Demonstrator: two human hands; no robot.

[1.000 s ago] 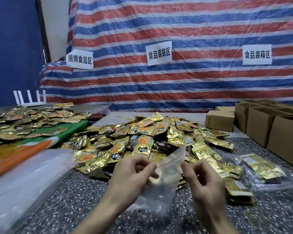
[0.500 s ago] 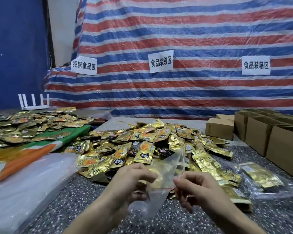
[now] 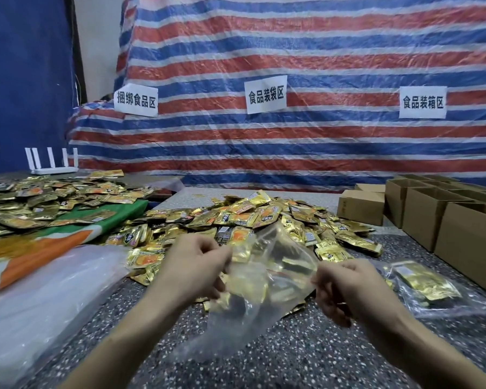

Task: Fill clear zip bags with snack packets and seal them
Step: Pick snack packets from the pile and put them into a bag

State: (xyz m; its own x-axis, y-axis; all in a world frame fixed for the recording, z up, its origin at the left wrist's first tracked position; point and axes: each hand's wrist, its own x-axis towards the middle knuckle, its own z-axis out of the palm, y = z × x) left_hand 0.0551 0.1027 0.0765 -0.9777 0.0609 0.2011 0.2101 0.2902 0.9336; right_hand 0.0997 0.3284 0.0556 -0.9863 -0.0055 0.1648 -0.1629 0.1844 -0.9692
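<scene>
Two hands are now being held wider apart than half a second ago: the clear zip bag (image 3: 253,279), pinched by the left hand (image 3: 192,269) and right hand (image 3: 348,287), is being spread open above the snack packets (image 3: 236,220), ready for filling.

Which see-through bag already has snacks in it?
The clear zip bag lying flat right of the hands, holding gold packets. The clear zip bag held up is empty.

The left hand (image 3: 192,272) and right hand (image 3: 345,287) have drawn apart, spreading wide the mouth of the clear plastic zip bag (image 3: 253,301), pinched narrow before
</scene>
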